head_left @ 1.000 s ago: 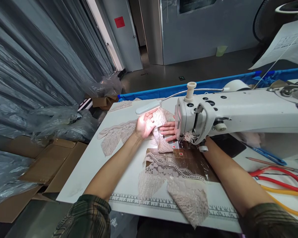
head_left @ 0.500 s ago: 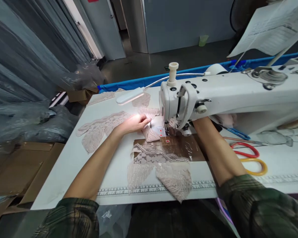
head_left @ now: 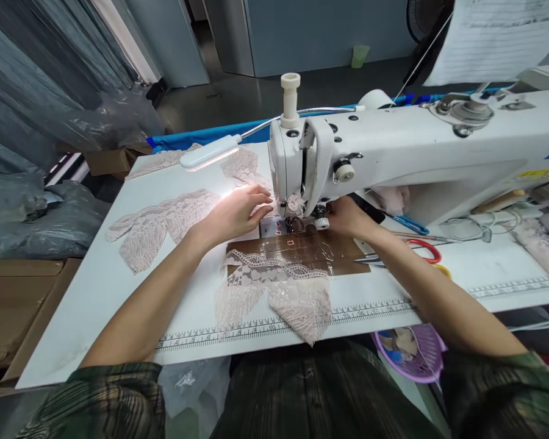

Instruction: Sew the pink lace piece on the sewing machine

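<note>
our left hand bends its fingers beside pale pink patterned lace, left of the white metal sewing machine; our right hand is partly hidden by it. we cannot tell whether either grasps anything. nearer, pale scalloped lace lies partly on a glossy brown sheet.

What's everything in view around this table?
Large sewing machine: one, white, right
Flat worktable: one, white, beneath machine
Scalloped lace pieces: several, pale pink, on worktable
Slim bar lamp: one, white, left of machine
Shiny panel: one, brown, partly under lace
Scissor loops: two, red and yellow, right
Plastic basket: one, purple, below worktable
Cardboard boxes: at least two, brown, left
Printed sheet: one, white, above machine
Left hand: one, bare, left of machine
Right hand: one, bare, under machine
</note>
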Demonstrator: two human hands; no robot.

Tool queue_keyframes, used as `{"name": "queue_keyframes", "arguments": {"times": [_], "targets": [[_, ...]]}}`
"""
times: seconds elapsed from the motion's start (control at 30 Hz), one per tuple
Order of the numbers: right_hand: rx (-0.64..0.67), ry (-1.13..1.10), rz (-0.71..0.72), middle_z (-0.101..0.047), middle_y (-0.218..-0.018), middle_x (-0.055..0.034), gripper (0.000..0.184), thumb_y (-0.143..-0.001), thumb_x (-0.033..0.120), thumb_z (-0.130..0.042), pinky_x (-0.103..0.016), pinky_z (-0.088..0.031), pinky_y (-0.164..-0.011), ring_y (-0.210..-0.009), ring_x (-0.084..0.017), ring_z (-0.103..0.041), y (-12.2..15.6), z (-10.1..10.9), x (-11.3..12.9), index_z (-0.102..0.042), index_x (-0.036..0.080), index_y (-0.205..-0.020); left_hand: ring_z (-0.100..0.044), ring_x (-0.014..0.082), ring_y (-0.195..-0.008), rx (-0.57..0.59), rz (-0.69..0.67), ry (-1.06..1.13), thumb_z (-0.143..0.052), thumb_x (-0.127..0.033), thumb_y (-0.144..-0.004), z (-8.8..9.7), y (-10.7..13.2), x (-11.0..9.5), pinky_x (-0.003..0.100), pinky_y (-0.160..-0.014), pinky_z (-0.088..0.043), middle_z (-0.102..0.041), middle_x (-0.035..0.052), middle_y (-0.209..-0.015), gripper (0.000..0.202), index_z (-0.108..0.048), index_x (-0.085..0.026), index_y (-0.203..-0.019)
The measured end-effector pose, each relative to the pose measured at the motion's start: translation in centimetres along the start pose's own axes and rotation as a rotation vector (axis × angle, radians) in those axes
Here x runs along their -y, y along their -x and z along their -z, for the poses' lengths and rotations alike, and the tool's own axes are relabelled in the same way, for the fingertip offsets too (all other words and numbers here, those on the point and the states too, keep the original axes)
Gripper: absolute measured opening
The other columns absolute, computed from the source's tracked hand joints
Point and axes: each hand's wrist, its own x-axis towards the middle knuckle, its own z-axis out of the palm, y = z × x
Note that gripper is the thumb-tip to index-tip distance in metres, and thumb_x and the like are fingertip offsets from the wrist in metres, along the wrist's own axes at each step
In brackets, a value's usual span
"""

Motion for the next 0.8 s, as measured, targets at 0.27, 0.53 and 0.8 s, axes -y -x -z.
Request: {"name": "queue_keyframes", "arguments": {"times": [0.27, 0.53, 0.8], "targets": [[0.023, -0.088, 0.128, -0.069, -0.086, -0.0069, 0.022, -0.085, 0.025, -0.049, -0.03, -0.046, -0.067, -0.072, -0.018, -0.062, 3.6, -1.5, -0.9, -0.069, 0.017, -0.088, -0.063, 0.0248, -0.089, 0.091, 0.053, -0.196, -0.05, -0.036, -0.093, 0.2, 3.9, -1.1, 0.037, -0.079, -0.049, -0.068, 0.0106, -0.113, 0.029, -0.074, -0.02, -0.1], [0.127, 0.035, 0.356, -0.07, -0.095, -0.0113, 0.031, -0.093, 0.028, -0.045, -0.038, -0.049, -0.083, -0.09, -0.024, -0.063, 5.9, -0.9, -0.2, -0.072, 0.016, -0.101, -0.061, 0.0256, -0.104, 0.192, 0.062, 0.014, -0.056, -0.043, -0.093, -1.7, 8.6, -1.3, 0.038, -0.084, -0.053, -0.063, 0.0111, -0.12, 0.035, -0.067, -0.022, -0.119], [0.178, 0.069, 0.381, -0.061, -0.125, -0.0174, 0.049, -0.094, 0.037, -0.052, -0.048, -0.048, -0.101, -0.118, -0.03, -0.056, 8.1, -2.8, 1.2, -0.053, 0.014, -0.138, -0.06, 0.0172, -0.08, 0.12, 0.115, 0.138, -0.062, -0.041, -0.088, -2.1, 9.2, 0.1, 0.023, -0.057, -0.045, -0.066, 0.0081, -0.095, 0.024, -0.067, -0.019, -0.08]]}}
